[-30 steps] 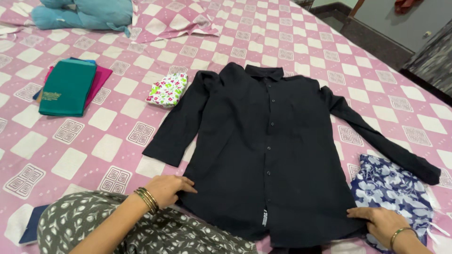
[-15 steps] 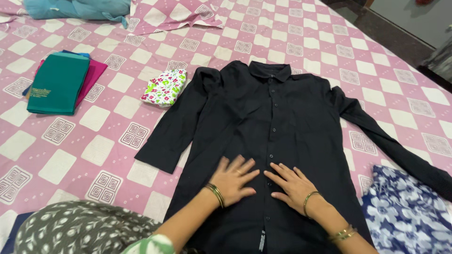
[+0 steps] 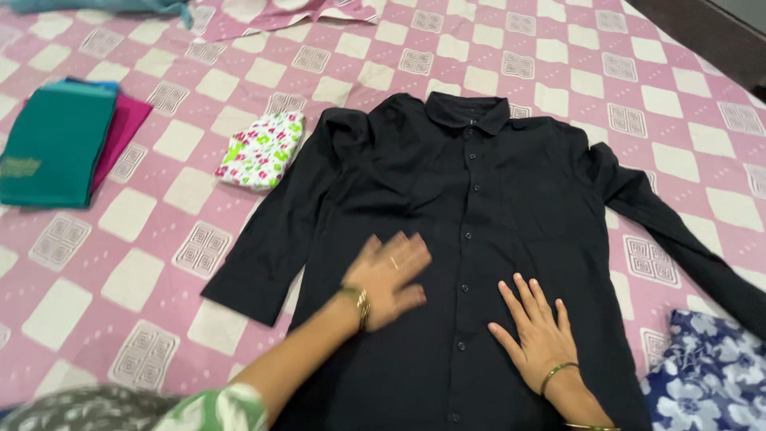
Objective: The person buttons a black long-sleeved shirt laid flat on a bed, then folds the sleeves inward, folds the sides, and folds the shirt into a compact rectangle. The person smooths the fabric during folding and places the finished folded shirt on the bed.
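A black button-up shirt (image 3: 479, 183) lies flat, front up, on a pink and white checked bedsheet (image 3: 144, 231), sleeves spread out to both sides. My left hand (image 3: 389, 278) rests flat on the shirt's left front panel, fingers apart, blurred by motion. My right hand (image 3: 539, 334) lies flat on the right front panel beside the button line, fingers spread. Neither hand holds anything. Both wrists carry bangles.
A small folded white cloth with pink and green flowers (image 3: 262, 150) lies by the shirt's left sleeve. Folded teal (image 3: 54, 144) and magenta (image 3: 120, 134) cloths sit at the far left. A blue floral fabric (image 3: 706, 375) lies at the lower right.
Both hands moved from the shirt's bottom corners onto its front. Since half a second ago, the left hand slid up and leftward across the fabric and the right hand shifted right.
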